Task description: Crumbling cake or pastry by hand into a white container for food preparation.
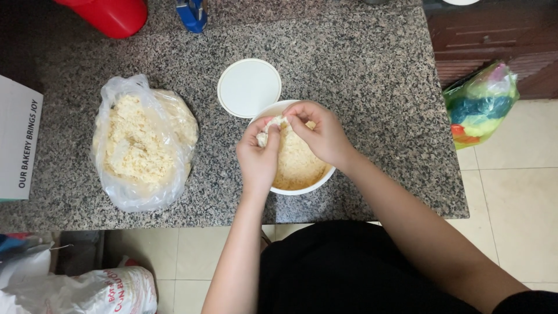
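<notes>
A round white tub [302, 187] of pale yellow crumbly food stands near the front edge of a speckled granite counter [360, 75]. Both my hands hover over the tub's far rim. My left hand [257, 158] and my right hand [318, 132] pinch the same whitish clump of the food [268, 129] between their fingertips. The tub's white lid [249, 87] lies flat just behind it. Left of the tub sits an open clear plastic bag [142, 145] filled with the same crumbly food.
A red container [110, 14] and a blue object [192, 14] sit at the counter's back edge. A white box [17, 136] is at far left. A colourful plastic bag [479, 104] rests on the tiled floor to the right, white sacks [87, 291] lower left.
</notes>
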